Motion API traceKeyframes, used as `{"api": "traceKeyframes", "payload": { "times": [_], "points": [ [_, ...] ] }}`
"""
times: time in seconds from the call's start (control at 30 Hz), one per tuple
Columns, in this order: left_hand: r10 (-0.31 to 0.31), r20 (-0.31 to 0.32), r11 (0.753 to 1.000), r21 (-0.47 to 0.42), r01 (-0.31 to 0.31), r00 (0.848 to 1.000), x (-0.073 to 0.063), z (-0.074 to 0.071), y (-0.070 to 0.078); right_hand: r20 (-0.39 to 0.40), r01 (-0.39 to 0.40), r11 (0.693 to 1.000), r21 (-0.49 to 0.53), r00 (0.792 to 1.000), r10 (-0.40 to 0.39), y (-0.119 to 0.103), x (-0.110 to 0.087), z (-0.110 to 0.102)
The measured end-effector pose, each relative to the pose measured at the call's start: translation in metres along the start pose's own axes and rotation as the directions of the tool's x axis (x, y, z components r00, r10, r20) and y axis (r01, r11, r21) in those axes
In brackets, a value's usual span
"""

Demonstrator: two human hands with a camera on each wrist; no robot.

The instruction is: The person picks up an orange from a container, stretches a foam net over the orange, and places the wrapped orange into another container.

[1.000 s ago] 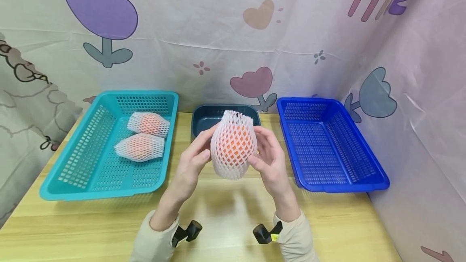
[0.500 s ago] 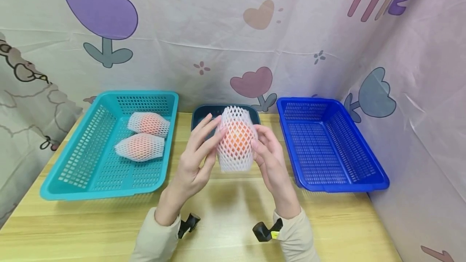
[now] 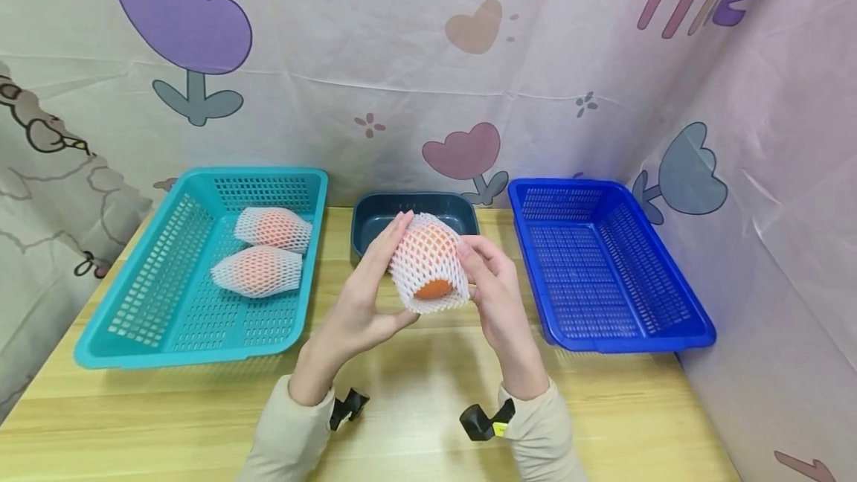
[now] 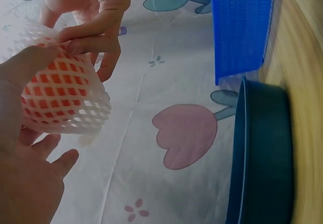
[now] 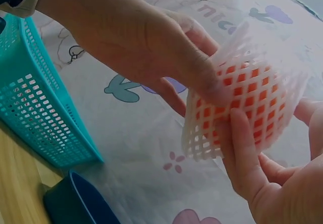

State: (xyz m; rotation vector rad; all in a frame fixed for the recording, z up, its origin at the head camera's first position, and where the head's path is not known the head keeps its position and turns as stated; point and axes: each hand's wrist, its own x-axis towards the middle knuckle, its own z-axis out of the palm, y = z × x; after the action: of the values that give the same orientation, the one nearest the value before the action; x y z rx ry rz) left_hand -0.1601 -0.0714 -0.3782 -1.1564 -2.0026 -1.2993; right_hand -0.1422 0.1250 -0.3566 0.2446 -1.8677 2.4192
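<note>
A round orange-coloured fruit in a white foam net [image 3: 431, 262] is held up above the table in both hands. Its bare orange skin shows through the net's open near end. My left hand [image 3: 364, 296] holds its left side, long fingers along the net and thumb low under the near end. With thumb and fingers my right hand [image 3: 495, 288] pinches the net on the right side. In the left wrist view the right hand's fingers [image 4: 98, 37] grip the net's upper end. The left thumb [image 5: 207, 82] presses on the mesh in the right wrist view.
To the left stands a teal basket [image 3: 194, 352] with two netted fruits [image 3: 257, 271] in it. A dark teal bin [image 3: 375, 203] is behind the hands, a blue basket [image 3: 629, 344] to the right. A printed cloth [image 3: 321, 36] hangs behind the wooden table [image 3: 415, 430].
The netted fruit has been turned and tilted, so its open near end now faces me. The left hand let its fingers slide round, with the thumb now below; the right hand stays at the right side.
</note>
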Motion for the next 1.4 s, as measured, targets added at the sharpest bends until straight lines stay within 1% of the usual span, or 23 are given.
{"api": "traceKeyframes", "payload": {
  "times": [0.1, 0.2, 0.27, 0.37, 0.47, 0.57, 0.67, 0.9, 1.0, 1.1, 1.17, 1.3, 1.4],
  "points": [
    [-0.053, -0.065, 0.998, -0.037, 0.05, 0.996, -0.001, 0.002, 0.001, 0.011, 0.036, 0.999, -0.012, 0.999, -0.036, 0.002, -0.001, 0.0],
    [-0.133, -0.13, 0.985, -0.127, 0.116, 0.983, -0.001, 0.003, 0.004, 0.017, 0.089, 0.994, -0.061, 0.996, -0.088, 0.004, -0.002, 0.0],
    [-0.201, -0.154, 0.965, -0.202, 0.169, 0.967, -0.001, 0.004, 0.005, 0.004, 0.133, 0.986, -0.105, 0.991, -0.133, 0.005, -0.002, 0.001],
    [-0.289, -0.167, 0.925, -0.303, 0.23, 0.943, -0.001, 0.006, 0.008, -0.027, 0.199, 0.964, -0.174, 0.978, -0.206, 0.007, -0.003, 0.002],
    [-0.342, -0.169, 0.893, -0.365, 0.264, 0.924, -0.001, 0.008, 0.009, -0.017, 0.265, 0.943, -0.2, 0.962, -0.274, 0.01, -0.003, 0.002],
    [-0.376, -0.164, 0.868, -0.407, 0.285, 0.912, -0.001, 0.009, 0.01, 0.03, 0.307, 0.931, -0.199, 0.951, -0.307, 0.013, -0.004, 0.002],
    [-0.391, -0.157, 0.854, -0.429, 0.294, 0.907, -0.001, 0.009, 0.011, 0.057, 0.311, 0.93, -0.195, 0.95, -0.306, 0.015, -0.005, 0.002],
    [-0.392, -0.171, 0.835, -0.479, 0.271, 0.904, -0.001, 0.008, 0.01, 0.048, 0.287, 0.945, -0.16, 0.958, -0.283, 0.018, -0.008, 0.003],
    [-0.395, -0.178, 0.832, -0.486, 0.269, 0.901, -0.002, 0.009, 0.009, 0.068, 0.288, 0.947, -0.142, 0.957, -0.281, 0.019, -0.008, 0.003],
    [-0.396, -0.19, 0.83, -0.493, 0.261, 0.898, -0.002, 0.01, 0.007, 0.105, 0.29, 0.951, -0.107, 0.954, -0.279, 0.02, -0.008, 0.003],
    [-0.389, -0.198, 0.828, -0.502, 0.248, 0.899, -0.003, 0.011, 0.006, 0.118, 0.284, 0.955, -0.089, 0.955, -0.273, 0.019, -0.007, 0.003],
    [-0.38, -0.186, 0.821, -0.519, 0.239, 0.906, -0.003, 0.011, 0.005, 0.096, 0.268, 0.959, -0.091, 0.961, -0.26, 0.018, -0.007, 0.003],
    [-0.39, -0.165, 0.818, -0.514, 0.259, 0.906, -0.003, 0.012, 0.005, 0.074, 0.254, 0.964, -0.082, 0.966, -0.248, 0.019, -0.006, 0.003]
  ]
}}
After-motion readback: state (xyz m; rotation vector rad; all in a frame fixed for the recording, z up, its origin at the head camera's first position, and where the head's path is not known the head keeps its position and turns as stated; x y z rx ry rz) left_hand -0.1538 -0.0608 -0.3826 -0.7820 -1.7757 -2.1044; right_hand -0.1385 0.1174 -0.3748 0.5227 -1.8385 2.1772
